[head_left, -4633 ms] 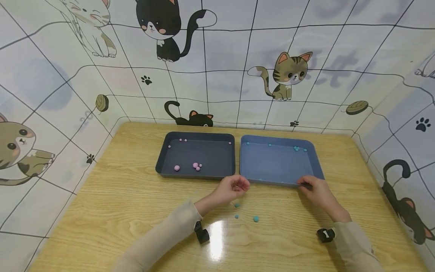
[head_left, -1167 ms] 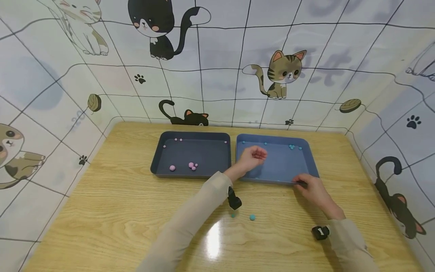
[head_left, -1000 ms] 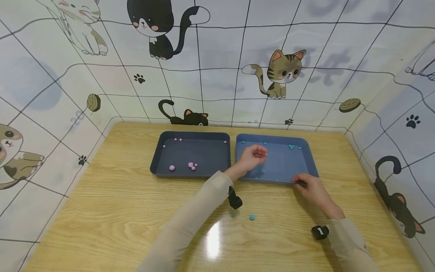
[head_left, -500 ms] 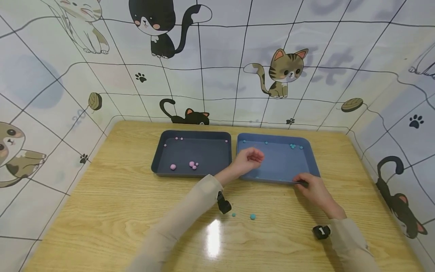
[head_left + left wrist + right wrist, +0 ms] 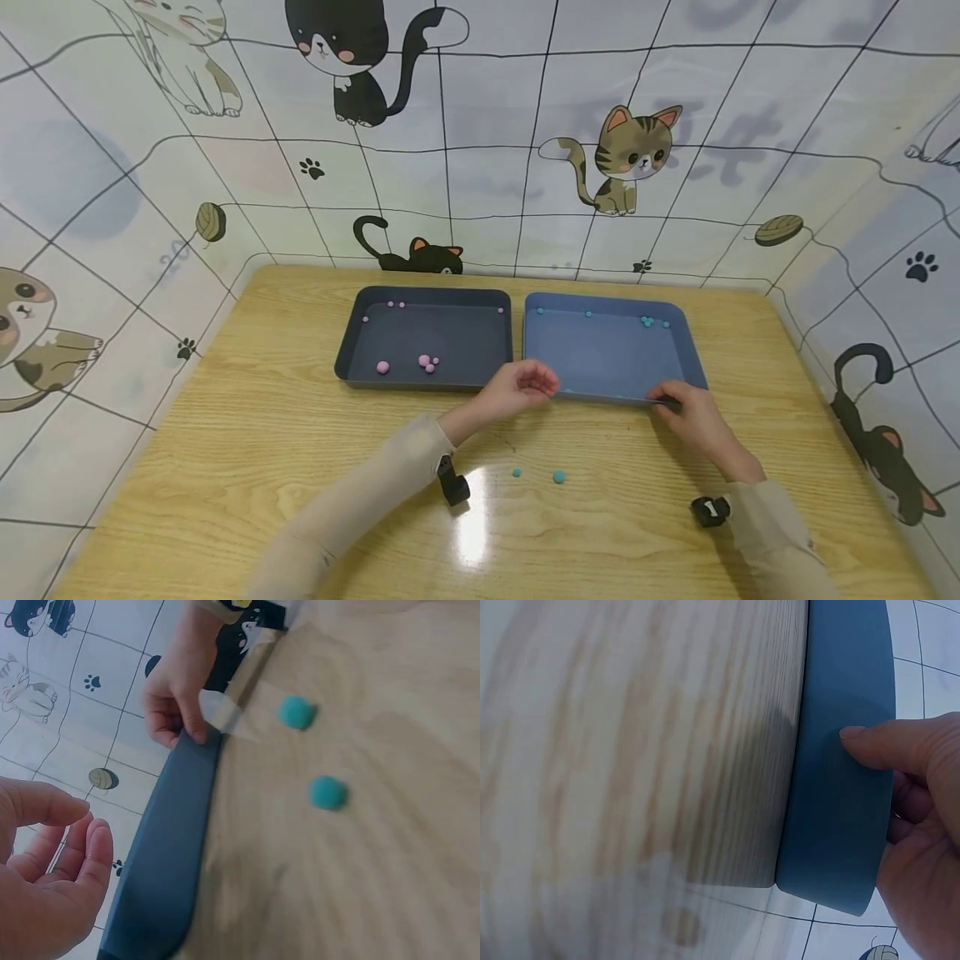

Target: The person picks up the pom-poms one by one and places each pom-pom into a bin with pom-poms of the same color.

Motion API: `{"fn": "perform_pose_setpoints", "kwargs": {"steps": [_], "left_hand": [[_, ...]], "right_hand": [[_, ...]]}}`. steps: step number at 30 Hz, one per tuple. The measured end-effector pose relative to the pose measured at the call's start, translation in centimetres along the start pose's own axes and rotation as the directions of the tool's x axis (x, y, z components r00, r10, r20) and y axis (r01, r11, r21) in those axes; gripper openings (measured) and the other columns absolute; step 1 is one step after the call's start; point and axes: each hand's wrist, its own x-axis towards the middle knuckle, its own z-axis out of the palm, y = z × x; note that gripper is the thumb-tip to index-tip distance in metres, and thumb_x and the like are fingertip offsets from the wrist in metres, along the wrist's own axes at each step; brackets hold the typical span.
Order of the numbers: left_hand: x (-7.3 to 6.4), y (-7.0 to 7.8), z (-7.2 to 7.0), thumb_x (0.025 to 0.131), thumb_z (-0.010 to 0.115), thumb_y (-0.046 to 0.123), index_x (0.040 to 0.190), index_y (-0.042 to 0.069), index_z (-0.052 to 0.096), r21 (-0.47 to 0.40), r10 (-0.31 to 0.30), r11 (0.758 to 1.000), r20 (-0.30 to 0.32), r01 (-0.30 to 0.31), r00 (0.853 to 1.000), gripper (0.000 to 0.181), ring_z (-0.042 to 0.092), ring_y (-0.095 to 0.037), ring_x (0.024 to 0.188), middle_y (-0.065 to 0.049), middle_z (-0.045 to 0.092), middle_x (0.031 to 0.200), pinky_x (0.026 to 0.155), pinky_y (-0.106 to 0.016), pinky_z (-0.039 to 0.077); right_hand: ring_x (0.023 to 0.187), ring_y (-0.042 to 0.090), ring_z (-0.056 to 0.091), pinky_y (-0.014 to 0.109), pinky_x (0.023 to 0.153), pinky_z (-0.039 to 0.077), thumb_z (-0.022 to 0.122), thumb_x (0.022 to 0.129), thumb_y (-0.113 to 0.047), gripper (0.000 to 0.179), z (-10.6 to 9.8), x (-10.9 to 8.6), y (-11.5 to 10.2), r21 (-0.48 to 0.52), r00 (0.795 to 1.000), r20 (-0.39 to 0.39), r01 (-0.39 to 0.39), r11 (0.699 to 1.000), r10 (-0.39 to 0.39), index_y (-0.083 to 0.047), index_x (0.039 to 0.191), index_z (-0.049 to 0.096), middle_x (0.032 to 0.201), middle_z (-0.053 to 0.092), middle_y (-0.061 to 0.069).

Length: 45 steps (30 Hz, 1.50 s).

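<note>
My right hand (image 5: 697, 417) pinches the near rim of the blue tray (image 5: 607, 358) close to its right corner. In the right wrist view, the thumb (image 5: 870, 742) presses the tray's outer wall. My left hand (image 5: 517, 387) hovers by the blue tray's near left corner, its fingers loosely bent. The left wrist view shows a gap between its thumb and fingertips, with nothing held. On the table in front of the trays lie a larger teal ball (image 5: 558, 477) and a smaller teal ball (image 5: 517, 472). Several small teal balls (image 5: 647, 322) sit along the blue tray's far side.
Left of the blue tray stands a dark grey tray (image 5: 457, 333). Pink balls of mixed sizes lie in it, among them a large pink ball (image 5: 382, 367). The wooden table (image 5: 300, 467) backs onto a wall covering (image 5: 495, 183) printed with cats.
My left hand went from the table to over the blue tray, then drew back toward its near left corner. Three teal balls on the table became two. My right hand stayed on the rim.
</note>
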Motion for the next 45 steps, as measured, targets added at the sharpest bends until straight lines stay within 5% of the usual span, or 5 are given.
{"fn": "perform_pose_setpoints", "kwargs": {"steps": [6,13,26,32,45], "left_hand": [[-1.8,-1.1,-0.2,0.084,0.055,-0.018,0.105,-0.017,0.054,0.014,0.005,1.000,0.034,-0.005,0.999,0.022,0.055,-0.047,0.099,-0.033,0.057,0.102,0.085,-0.040,0.051],[-3.7,-2.1,-0.3,0.083,0.056,-0.016,0.106,-0.012,0.057,0.026,-0.023,0.999,0.036,0.022,0.999,0.024,0.060,-0.033,0.095,-0.026,0.060,0.101,0.078,-0.023,0.052],[-6.3,-2.2,1.1,0.079,0.048,-0.019,0.102,-0.016,0.056,0.011,-0.089,0.996,0.055,0.088,0.995,0.025,0.057,-0.033,0.092,-0.031,0.058,0.100,0.074,-0.017,0.048],[-6.8,-3.2,1.4,0.074,0.050,-0.019,0.106,-0.007,0.057,0.028,-0.124,0.992,0.078,0.122,0.989,0.035,0.055,-0.022,0.095,-0.017,0.058,0.103,0.082,-0.022,0.049],[-7.5,-3.2,1.9,0.073,0.053,-0.020,0.106,0.001,0.057,0.305,-0.024,0.952,0.146,-0.022,0.989,0.039,0.054,-0.012,0.092,-0.006,0.058,0.100,0.084,-0.020,0.047]], "right_hand": [[0.075,0.030,0.062,0.039,0.063,0.052,0.071,0.067,0.017,0.024,0.0,-0.1,0.0,0.001,1.000,0.004,-0.013,1.000,0.013,-0.003,0.081,0.066,0.082,0.065,0.010],[0.076,0.030,0.062,0.040,0.064,0.052,0.071,0.068,0.017,0.024,0.0,-0.1,0.0,0.002,1.000,0.009,-0.023,1.000,0.023,-0.003,0.081,0.066,0.083,0.065,0.010],[0.076,0.030,0.062,0.042,0.065,0.052,0.070,0.068,0.017,0.025,0.1,-0.1,0.1,0.003,1.000,0.009,-0.018,1.000,0.018,-0.003,0.082,0.066,0.083,0.065,0.010],[0.075,0.029,0.062,0.041,0.064,0.051,0.071,0.068,0.017,0.024,0.1,0.0,0.1,-0.005,1.000,0.001,0.002,1.000,-0.002,-0.003,0.080,0.066,0.081,0.065,0.009],[0.075,0.030,0.062,0.041,0.064,0.051,0.071,0.068,0.016,0.023,-0.2,0.2,-0.2,0.002,1.000,0.002,-0.010,1.000,0.010,-0.003,0.080,0.066,0.081,0.065,0.009]]}}
